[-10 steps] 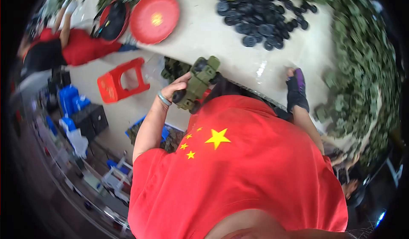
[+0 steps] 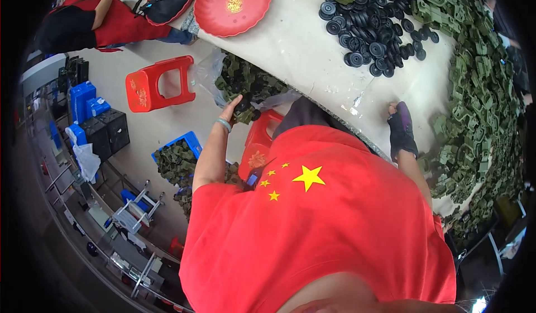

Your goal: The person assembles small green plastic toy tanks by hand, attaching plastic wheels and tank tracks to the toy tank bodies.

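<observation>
Left hand (image 2: pixel 229 112) and green toy vehicle (image 2: pixel 243 112), viewed from above. The vehicle, on which black wheels are seen, is located at the fingers of the left hand, at the near side of a clear plastic bag (image 2: pixel 207 74) in which similar green pieces (image 2: pixel 241 70) are heaped; whether it is grasped or released cannot be told, the fingertips being partly hidden. The right hand (image 2: pixel 402 130), covered by a dark glove with a purple part, is placed at the pale tabletop (image 2: pixel 318 67); whether anything is clenched in its fingers cannot be told. Loose black wheels (image 2: pixel 368 31) are piled farther across the table, green vehicle parts (image 2: pixel 474 89) are massed along its right side, and a red scalloped plate (image 2: pixel 215 20) is set at the left
</observation>
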A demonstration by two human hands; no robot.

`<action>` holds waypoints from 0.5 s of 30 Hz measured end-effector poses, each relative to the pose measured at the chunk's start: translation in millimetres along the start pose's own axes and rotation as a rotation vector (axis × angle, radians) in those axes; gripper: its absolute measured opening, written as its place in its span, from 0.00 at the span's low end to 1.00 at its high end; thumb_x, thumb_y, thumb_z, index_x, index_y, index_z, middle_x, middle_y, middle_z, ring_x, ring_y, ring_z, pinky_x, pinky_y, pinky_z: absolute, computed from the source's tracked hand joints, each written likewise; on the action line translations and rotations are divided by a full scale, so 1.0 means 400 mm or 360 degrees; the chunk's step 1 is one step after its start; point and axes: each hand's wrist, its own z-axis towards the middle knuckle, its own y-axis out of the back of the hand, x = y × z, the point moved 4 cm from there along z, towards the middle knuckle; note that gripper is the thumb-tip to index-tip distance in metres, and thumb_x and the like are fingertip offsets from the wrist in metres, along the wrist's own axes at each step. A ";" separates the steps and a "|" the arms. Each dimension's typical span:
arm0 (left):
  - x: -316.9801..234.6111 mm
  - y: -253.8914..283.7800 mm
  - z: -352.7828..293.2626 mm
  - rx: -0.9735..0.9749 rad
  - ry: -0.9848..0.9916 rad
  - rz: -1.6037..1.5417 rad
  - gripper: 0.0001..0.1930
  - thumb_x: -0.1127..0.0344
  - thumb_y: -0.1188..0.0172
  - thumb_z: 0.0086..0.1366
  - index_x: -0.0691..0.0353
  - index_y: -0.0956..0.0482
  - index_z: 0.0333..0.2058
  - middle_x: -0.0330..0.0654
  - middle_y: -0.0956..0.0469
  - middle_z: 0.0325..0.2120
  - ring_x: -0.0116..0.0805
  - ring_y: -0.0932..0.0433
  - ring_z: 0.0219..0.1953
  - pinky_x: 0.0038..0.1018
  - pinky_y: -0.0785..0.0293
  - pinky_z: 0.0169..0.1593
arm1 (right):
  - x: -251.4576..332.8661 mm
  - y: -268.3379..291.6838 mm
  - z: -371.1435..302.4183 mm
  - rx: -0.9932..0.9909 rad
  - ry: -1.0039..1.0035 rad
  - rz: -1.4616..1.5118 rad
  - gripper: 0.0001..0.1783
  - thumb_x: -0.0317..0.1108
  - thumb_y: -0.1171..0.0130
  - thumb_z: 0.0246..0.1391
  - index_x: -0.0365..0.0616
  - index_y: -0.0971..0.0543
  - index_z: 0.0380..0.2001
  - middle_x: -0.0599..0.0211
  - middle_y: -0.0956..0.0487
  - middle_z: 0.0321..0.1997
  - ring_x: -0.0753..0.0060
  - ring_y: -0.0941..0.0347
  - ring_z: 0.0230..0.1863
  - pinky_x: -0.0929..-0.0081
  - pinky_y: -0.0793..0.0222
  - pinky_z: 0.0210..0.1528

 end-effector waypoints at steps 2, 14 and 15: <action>-0.013 -0.011 0.098 -0.0354 -0.0061 0.0073 0.38 0.36 0.25 0.55 0.52 0.22 0.58 0.39 0.16 0.48 0.35 0.17 0.46 0.33 0.22 0.47 | 0.059 0.003 -0.063 -0.0017 0.0045 -0.0093 0.10 0.37 0.39 0.67 0.44 0.19 0.45 0.73 0.22 0.36 0.77 0.27 0.35 0.73 0.27 0.35; 0.021 -0.030 0.300 0.0187 -0.0401 0.0833 0.25 0.58 0.30 0.67 0.63 0.22 0.57 0.41 0.17 0.47 0.34 0.18 0.45 0.29 0.21 0.49 | 0.118 0.049 -0.268 -0.0225 0.0666 -0.1322 0.21 0.37 0.34 0.47 0.41 0.20 0.46 0.46 0.19 0.42 0.39 0.22 0.45 0.45 0.26 0.49; 0.028 -0.037 0.296 0.0299 -0.0354 0.0868 0.20 0.60 0.30 0.67 0.60 0.20 0.54 0.37 0.16 0.41 0.29 0.18 0.40 0.26 0.21 0.46 | 0.117 0.077 -0.281 -0.0256 0.0642 -0.1303 0.21 0.37 0.34 0.47 0.41 0.20 0.46 0.46 0.19 0.42 0.39 0.22 0.45 0.45 0.26 0.49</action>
